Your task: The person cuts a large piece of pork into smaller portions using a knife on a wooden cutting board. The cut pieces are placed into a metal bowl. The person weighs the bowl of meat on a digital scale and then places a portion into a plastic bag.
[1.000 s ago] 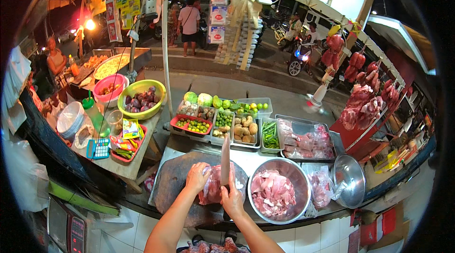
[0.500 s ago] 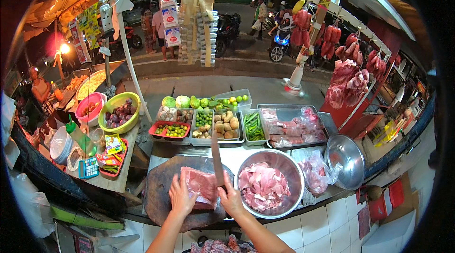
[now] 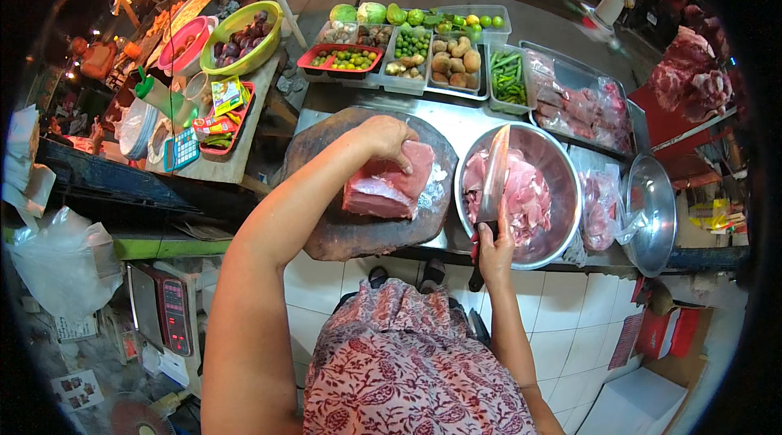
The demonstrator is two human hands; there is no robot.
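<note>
A thick slab of raw meat [image 3: 391, 182], pink with a pale fatty side, lies on a round dark wooden chopping board [image 3: 326, 227]. My left hand [image 3: 383, 140] reaches across and grips the slab's far edge, its fingers bent down over the top. In my right hand [image 3: 495, 252] is a large knife [image 3: 494, 182], held by its dark handle with the blade pointing up and away. The blade passes above a steel bowl [image 3: 562, 235] to the right of the board. Thin slices of raw meat [image 3: 525, 191] fill the bowl.
Behind the board stand tubs of limes, potatoes and green chilies [image 3: 509, 76], and a tray of bagged meat [image 3: 586, 109]. An empty steel basin [image 3: 652, 211] leans at the right. A yellow-green basin of onions [image 3: 240, 40] is far left; a weighing scale [image 3: 173, 313] sits lower left.
The view has tilted downward. My left hand has gone from the slab's near left side to its far edge, and the slab lies turned. My right hand has carried the knife rightward over the bowl.
</note>
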